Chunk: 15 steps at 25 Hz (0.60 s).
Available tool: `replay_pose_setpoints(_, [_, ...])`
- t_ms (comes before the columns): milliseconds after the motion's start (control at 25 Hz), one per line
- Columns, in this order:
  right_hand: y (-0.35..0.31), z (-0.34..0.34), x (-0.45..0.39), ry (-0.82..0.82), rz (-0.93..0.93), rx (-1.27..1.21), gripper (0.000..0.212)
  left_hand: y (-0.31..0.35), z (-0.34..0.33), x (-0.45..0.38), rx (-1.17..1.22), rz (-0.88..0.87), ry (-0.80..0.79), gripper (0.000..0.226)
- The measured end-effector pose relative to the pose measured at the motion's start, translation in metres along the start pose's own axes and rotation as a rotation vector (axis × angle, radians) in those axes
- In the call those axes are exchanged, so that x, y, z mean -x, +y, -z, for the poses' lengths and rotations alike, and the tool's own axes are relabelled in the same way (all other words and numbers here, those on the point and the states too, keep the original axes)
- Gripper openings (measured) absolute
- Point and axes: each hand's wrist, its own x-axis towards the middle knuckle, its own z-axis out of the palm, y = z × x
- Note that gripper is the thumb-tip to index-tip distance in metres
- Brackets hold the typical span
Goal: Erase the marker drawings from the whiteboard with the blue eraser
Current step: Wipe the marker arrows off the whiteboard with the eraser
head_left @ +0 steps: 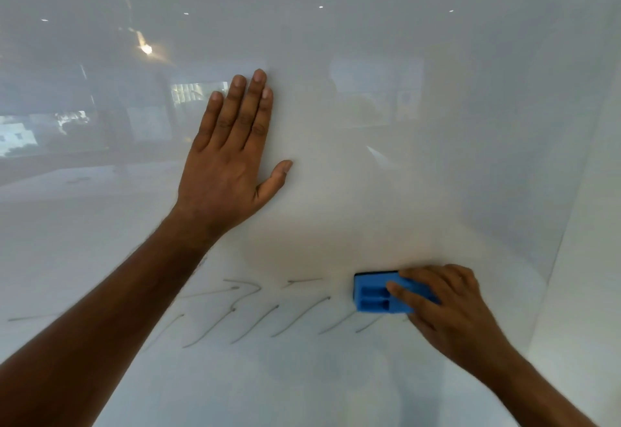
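A glossy whiteboard [369, 124] fills the view. Dark marker strokes [255, 319] run in a band across its lower part, several slanted curved lines and a few short dashes. My right hand [447, 305] grips the blue eraser [376, 295] and presses it flat on the board at the right end of the strokes. The fingers cover the eraser's right half. My left hand [232, 158] lies flat on the board above the strokes, palm down, fingers together and thumb out, holding nothing.
The board's right edge [571, 225] meets a pale wall panel [598, 292]. Reflections of ceiling lights and windows show in the board's upper left. My left forearm [117, 326] crosses over the left end of the marker strokes.
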Motion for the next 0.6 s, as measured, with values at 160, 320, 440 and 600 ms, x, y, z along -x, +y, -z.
replay_pose_setpoints(160, [0.016,0.017,-0.036,0.076,-0.192,-0.041,0.065,0.002,-0.001,0.001,-0.001,0.010,0.015,0.083])
replay_pose_setpoints(320, [-0.010,0.009,-0.078,0.145,-0.212,-0.127,0.069,0.003,-0.001,0.002,0.014,0.014,0.015,0.082])
replay_pose_setpoints(440, [-0.045,-0.006,-0.081,0.111,-0.108,-0.167,0.066,0.002,0.000,0.003,0.008,0.011,0.019,0.082])
replay_pose_setpoints(600, [-0.068,-0.023,-0.044,0.003,-0.006,-0.122,0.067,0.001,-0.001,0.003,0.008,0.002,0.021,0.082])
